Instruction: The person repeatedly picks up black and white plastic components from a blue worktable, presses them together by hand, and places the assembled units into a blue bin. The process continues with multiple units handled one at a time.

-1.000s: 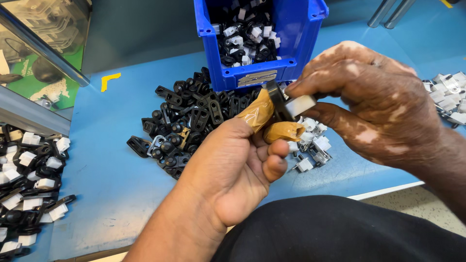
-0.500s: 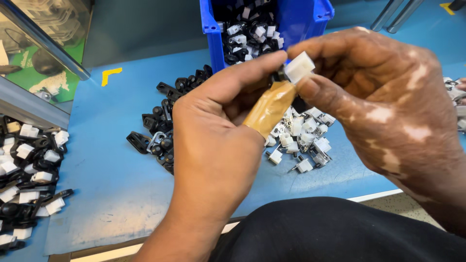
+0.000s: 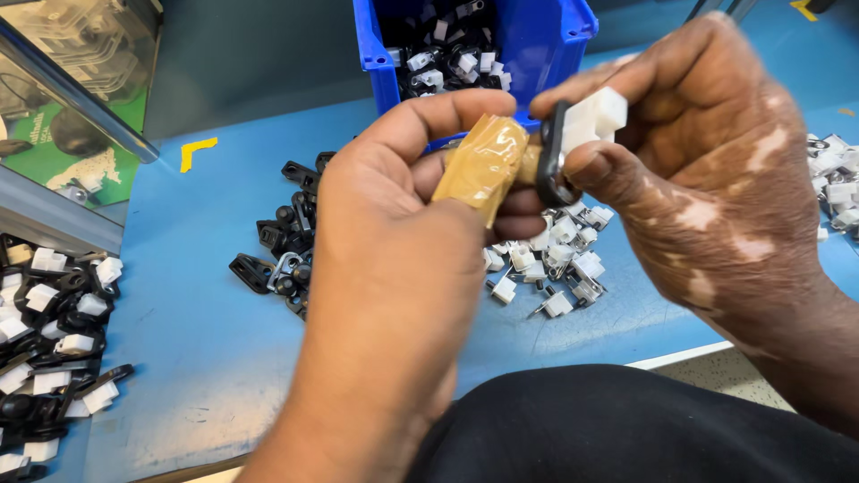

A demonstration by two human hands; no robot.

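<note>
My left hand point(image 3: 394, 233) and my right hand point(image 3: 707, 170) meet above the blue table point(image 3: 197, 358). Between their fingertips sits a small black clip point(image 3: 552, 156) with a white plastic block point(image 3: 595, 116) pressed onto its top. My right thumb and fingers pinch the clip and block. Tan tape point(image 3: 479, 165) wraps my left index finger, which touches the clip's left side together with the thumb. Below the hands lie a pile of loose black clips point(image 3: 282, 246) and a pile of small white blocks point(image 3: 555, 264).
A blue bin point(image 3: 380, 63) with assembled black-and-white parts stands at the back. More assembled parts lie heaped at the left edge point(image 3: 54, 358) and at the far right point(image 3: 837, 183). A clear-fronted machine point(image 3: 72, 80) fills the upper left. My dark-clothed lap point(image 3: 582, 429) is below.
Both hands have lifted and drawn closer to the camera. The white block, held at the fingertips earlier, now sits on the black clip, which has turned upright.
</note>
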